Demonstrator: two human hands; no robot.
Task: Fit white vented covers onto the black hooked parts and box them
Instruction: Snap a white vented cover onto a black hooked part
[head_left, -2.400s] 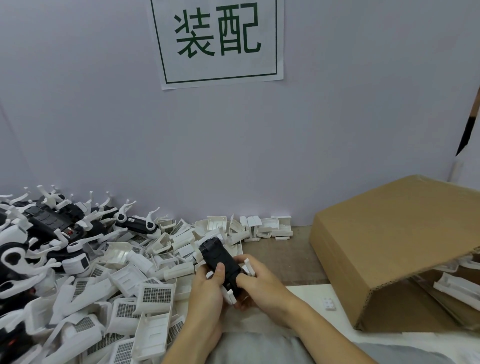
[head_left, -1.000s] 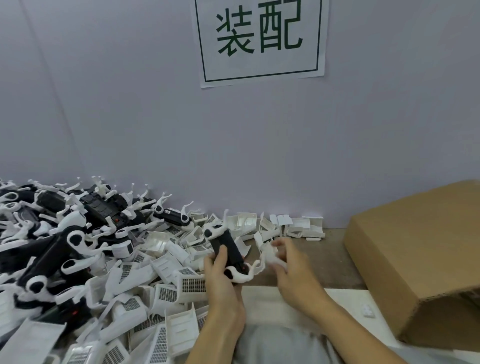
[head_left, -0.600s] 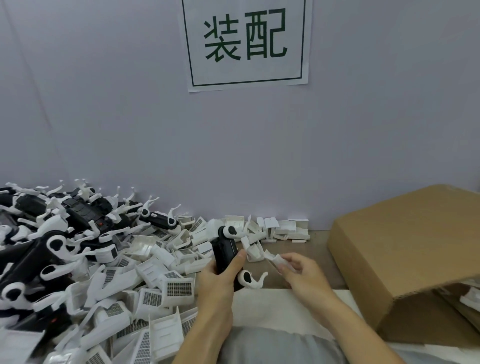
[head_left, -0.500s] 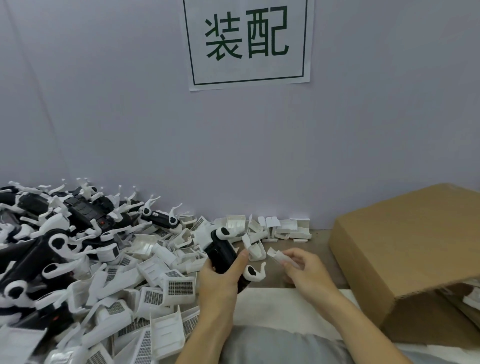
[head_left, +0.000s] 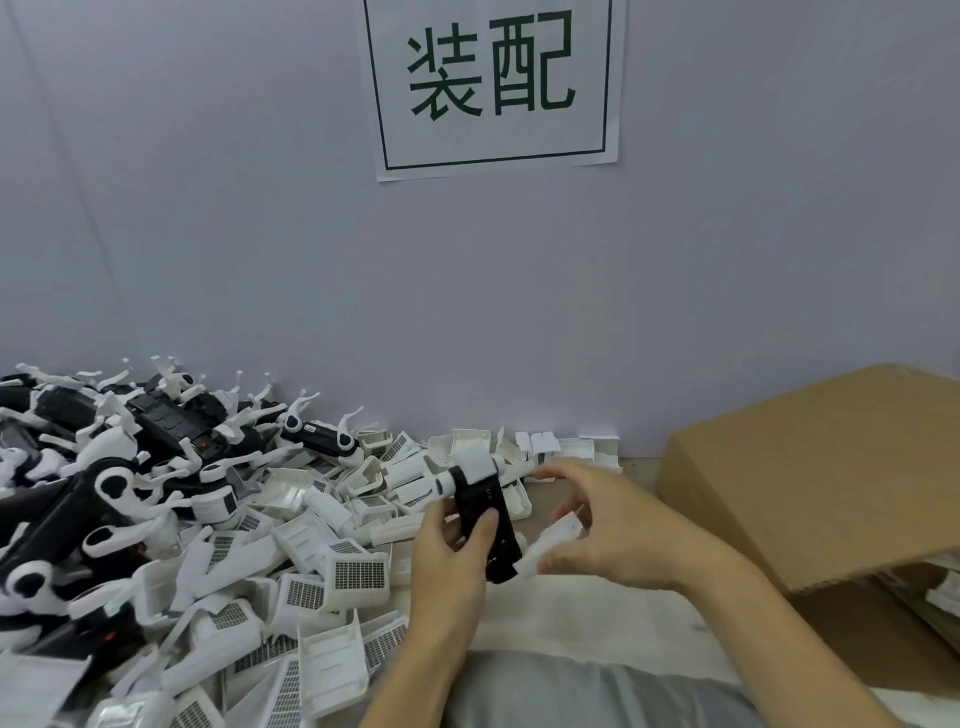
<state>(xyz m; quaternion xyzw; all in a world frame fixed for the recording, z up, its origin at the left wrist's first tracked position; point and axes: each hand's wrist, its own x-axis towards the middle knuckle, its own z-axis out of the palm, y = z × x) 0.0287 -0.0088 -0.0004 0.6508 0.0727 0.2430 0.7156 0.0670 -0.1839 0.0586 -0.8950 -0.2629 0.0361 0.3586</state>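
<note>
A: Hands first: what is each one doing?

B: The left hand (head_left: 457, 561), low centre of the frame, grips a black hooked part (head_left: 485, 519), thumb pressed on its face. The right hand (head_left: 613, 530), just right of it, pinches a white vented cover (head_left: 553, 543) between thumb and fingers.

A: How do the two pieces lie?

B: The black part's long axis runs from its white-capped top end, further up the frame, down to its lower end near the cover. The cover sits just right of that lower end, tilted; I can't tell whether they touch. The right hand is nearer the cover, so I'd judge it brings the cover leftward onto the part.

A: And around them?

B: A heap of loose covers (head_left: 311, 582) fills the lower left, with more hooked parts (head_left: 104, 493) piled at the left edge. The cardboard box (head_left: 810, 467) is at the right.

A: Anything unclear?

B: The cover's vents are hidden by fingers, and the box's opening is cut off at the right edge.
</note>
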